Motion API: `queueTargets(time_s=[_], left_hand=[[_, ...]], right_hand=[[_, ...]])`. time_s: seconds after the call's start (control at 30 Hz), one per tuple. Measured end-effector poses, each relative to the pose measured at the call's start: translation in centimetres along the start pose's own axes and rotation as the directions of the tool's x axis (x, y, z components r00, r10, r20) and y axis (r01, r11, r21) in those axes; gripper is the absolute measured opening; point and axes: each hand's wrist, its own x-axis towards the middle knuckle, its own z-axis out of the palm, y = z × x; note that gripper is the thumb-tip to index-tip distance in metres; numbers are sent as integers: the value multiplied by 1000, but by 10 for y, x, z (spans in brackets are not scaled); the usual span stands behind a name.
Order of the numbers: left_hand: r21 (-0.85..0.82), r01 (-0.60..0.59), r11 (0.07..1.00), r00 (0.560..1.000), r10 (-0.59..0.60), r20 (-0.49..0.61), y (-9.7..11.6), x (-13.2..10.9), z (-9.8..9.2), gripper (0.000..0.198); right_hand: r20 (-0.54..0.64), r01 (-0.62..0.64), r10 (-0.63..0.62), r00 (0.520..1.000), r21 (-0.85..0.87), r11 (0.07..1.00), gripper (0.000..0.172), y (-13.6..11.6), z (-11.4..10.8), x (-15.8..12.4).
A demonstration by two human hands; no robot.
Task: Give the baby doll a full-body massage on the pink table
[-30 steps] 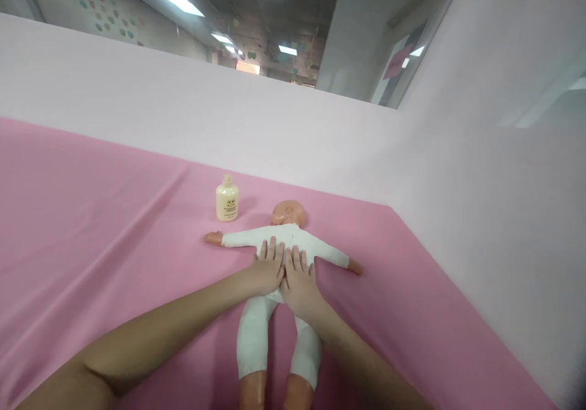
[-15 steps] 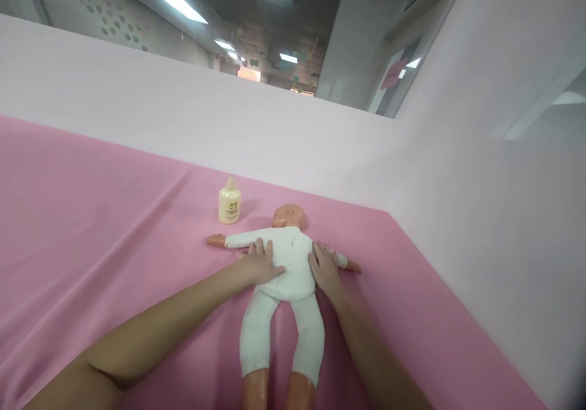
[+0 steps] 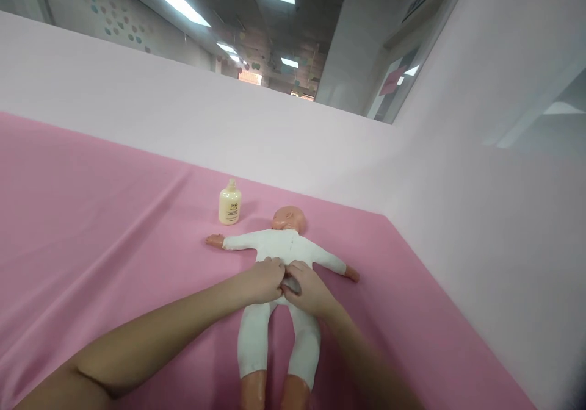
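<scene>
A baby doll (image 3: 293, 242) with a white cloth body and bare plastic head, hands and lower legs lies flat, arms spread, its head turned to one side. My left hand (image 3: 268, 280) rests low on its torso with the fingers curled and closed against the cloth. Beside it, almost touching, my right hand (image 3: 309, 287) is also closed on the torso, thumb and fingers drawn toward each other. The fingertips of both are partly hidden. Beyond the doll's outstretched left-side arm stands a cream-coloured bottle (image 3: 229, 204) with dark print.
Pink cloth (image 3: 137, 227) covers the surface under the doll, with folds at the left. A white wall (image 3: 220, 126) borders it at the back and right. Above the back wall, a window (image 3: 256, 38) shows a room with ceiling lights.
Both hands have moved from the sides of the doll's upper torso inward and down to its lower middle. Their spread fingers have curled closed. The bottle has stayed put.
</scene>
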Motion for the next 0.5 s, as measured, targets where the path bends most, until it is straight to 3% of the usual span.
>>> queueTargets(time_s=[0.07, 0.17, 0.23, 0.4, 0.5], left_hand=[[16, 59, 998, 998, -59, -19, 3, 5, 0, 32], [29, 133, 991, 990, -132, -57, 5, 14, -1, 41], [41, 157, 987, 985, -153, -84, 4, 20, 0, 39], [117, 142, 983, 981, -124, -149, 0, 37, 13, 38], [161, 116, 980, 981, -88, -173, -2, 43, 21, 35]], right_hand=[[-65, -83, 85, 994, 43, 996, 20, 0, 3, 3], [-196, -233, 247, 949, 93, 968, 37, 8, 8, 13], [-220, -294, 305, 926, 85, 952, 42, 14, 8, 22], [-136, -325, 314, 940, -69, 943, 35, 17, 5, 36], [-151, -302, 277, 949, -180, 936, 27, 16, 6, 39]])
